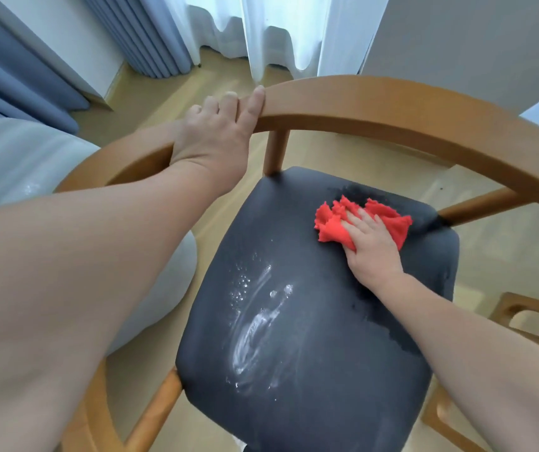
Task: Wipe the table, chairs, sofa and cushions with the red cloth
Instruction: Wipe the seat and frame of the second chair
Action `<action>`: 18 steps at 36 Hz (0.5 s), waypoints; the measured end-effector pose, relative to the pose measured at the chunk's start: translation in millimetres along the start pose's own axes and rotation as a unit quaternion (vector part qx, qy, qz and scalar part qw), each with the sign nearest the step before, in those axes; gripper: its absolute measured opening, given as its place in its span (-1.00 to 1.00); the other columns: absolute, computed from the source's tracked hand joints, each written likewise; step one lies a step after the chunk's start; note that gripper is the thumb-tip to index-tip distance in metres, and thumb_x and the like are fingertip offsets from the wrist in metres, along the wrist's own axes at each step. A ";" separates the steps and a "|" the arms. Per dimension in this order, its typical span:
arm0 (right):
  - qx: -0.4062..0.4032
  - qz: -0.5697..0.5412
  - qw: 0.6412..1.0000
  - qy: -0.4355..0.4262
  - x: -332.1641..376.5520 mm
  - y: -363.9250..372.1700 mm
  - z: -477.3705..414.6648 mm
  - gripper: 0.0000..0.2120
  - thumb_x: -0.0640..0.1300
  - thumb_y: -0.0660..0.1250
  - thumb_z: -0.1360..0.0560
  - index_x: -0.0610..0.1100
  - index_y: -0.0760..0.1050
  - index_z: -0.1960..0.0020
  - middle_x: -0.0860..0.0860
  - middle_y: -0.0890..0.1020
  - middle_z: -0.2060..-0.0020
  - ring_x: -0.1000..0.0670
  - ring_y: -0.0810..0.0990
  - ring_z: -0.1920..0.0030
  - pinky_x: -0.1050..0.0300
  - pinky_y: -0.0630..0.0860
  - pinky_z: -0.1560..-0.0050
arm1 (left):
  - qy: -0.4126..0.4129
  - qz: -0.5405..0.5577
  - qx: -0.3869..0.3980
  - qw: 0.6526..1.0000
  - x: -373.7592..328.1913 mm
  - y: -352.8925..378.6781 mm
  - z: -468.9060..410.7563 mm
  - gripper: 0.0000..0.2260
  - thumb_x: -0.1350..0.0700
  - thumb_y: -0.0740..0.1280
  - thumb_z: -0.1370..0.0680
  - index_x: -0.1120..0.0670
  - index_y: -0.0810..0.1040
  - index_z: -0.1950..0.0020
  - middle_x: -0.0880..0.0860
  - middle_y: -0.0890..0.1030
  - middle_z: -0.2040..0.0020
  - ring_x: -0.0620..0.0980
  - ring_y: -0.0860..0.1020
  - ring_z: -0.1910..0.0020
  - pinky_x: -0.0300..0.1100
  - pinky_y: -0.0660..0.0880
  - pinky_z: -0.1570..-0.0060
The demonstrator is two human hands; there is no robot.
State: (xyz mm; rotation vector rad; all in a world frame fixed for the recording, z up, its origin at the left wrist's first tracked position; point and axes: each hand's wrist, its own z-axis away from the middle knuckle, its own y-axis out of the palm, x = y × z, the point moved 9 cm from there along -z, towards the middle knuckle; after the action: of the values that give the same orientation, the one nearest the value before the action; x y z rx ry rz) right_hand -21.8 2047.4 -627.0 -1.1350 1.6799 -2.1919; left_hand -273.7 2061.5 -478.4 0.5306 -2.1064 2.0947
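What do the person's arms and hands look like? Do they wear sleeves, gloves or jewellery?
No sleeve is visible on the left forearm or the right forearm; both are bare. The left hand and the right hand wear no gloves; no watch, bracelet or ring can be seen.

Single view, head-worn, wide-angle. Faces forward and steeply down, close over the chair seat (pixel 310 321), which fills the near centre. The backrest rail (pixel 392 102) arcs across the far side; sheer curtains (pixel 261 27) and floor (pixel 150 89) beyond. Both forearms (pixel 82 256) enter from the near edge.
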 end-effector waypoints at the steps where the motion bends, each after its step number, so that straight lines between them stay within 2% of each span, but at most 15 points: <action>1: 0.011 -0.001 1.000 0.002 6.2 4.4 14.0 -0.54 -0.33 0.37 -0.44 -0.18 0.48 -0.34 -0.06 0.42 -0.41 -0.20 0.34 -0.43 -0.21 0.20 -0.42 | -0.001 0.002 0.004 1.000 0.0 0.0 -0.1 -0.46 0.06 0.04 -0.61 -0.01 -0.10 -0.54 0.16 0.34 -0.32 0.18 0.39 -0.08 -0.02 0.29 0.03; 4: 0.036 0.006 0.999 -0.021 29.0 20.6 62.3 -0.51 -0.36 0.43 -0.37 -0.21 0.52 -0.29 -0.08 0.44 -0.39 -0.24 0.37 -0.40 -0.28 0.28 -0.37 | -0.003 0.007 0.015 1.000 -0.5 -0.9 1.1 -0.46 0.06 0.03 -0.61 -0.01 -0.11 -0.54 0.16 0.32 -0.33 0.18 0.38 -0.10 -0.02 0.30 0.01; 7: 0.054 -0.005 0.997 -0.048 50.6 35.7 103.0 -0.48 -0.33 0.45 -0.35 -0.17 0.51 -0.31 -0.04 0.41 -0.41 -0.20 0.36 -0.42 -0.26 0.30 -0.37 | -0.003 0.009 0.019 1.000 -2.3 -2.1 1.5 -0.47 0.05 0.02 -0.61 -0.01 -0.12 -0.54 0.16 0.31 -0.36 0.18 0.39 -0.11 -0.02 0.30 0.00; 11: 0.039 -0.012 0.997 -0.063 61.6 31.4 119.5 -0.51 -0.36 0.54 -0.26 -0.20 0.60 -0.17 -0.07 0.55 -0.28 -0.24 0.51 -0.28 -0.33 0.41 -0.23 | -0.007 0.028 0.017 0.999 -1.8 -6.1 1.6 -0.49 0.02 0.00 -0.61 -0.01 -0.09 -0.54 0.17 0.33 -0.33 0.19 0.39 -0.08 0.00 0.29 0.02; 14: 0.037 -0.045 0.996 -0.065 59.5 17.1 103.0 -0.66 -0.32 0.43 -0.36 -0.21 0.62 -0.13 -0.07 0.61 -0.21 -0.21 0.58 -0.20 -0.20 0.48 -0.19 | -0.005 0.030 0.011 0.999 -3.3 -6.1 2.9 -0.49 0.00 -0.01 -0.62 0.00 -0.09 -0.54 0.18 0.33 -0.33 0.18 0.38 -0.07 0.01 0.29 0.03; 16: 0.028 -0.107 0.993 -0.049 58.8 1.5 81.3 -0.71 -0.30 0.32 -0.45 -0.17 0.61 -0.14 -0.03 0.61 -0.20 -0.17 0.58 -0.18 -0.11 0.46 -0.20 | -0.005 0.030 0.007 1.000 -3.2 -6.3 2.5 -0.49 -0.01 -0.01 -0.62 0.01 -0.09 -0.54 0.18 0.33 -0.33 0.18 0.39 -0.06 0.01 0.29 0.03; 18: -0.007 -0.173 0.985 -0.021 54.6 -18.5 56.1 -0.68 -0.28 0.24 -0.51 0.01 0.59 -0.15 0.09 0.60 -0.22 -0.04 0.56 -0.23 0.02 0.44 -0.24 | -0.005 0.033 0.004 0.999 -3.0 -7.1 1.5 -0.49 -0.01 -0.01 -0.62 0.01 -0.08 -0.54 0.18 0.34 -0.33 0.19 0.39 -0.06 0.01 0.30 0.02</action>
State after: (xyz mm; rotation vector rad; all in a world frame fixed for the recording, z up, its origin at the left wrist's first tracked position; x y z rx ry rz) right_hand -18.3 1981.8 -580.6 -1.5684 1.5819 -2.3307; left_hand -268.3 2060.6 -472.7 0.4808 -2.1491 2.1407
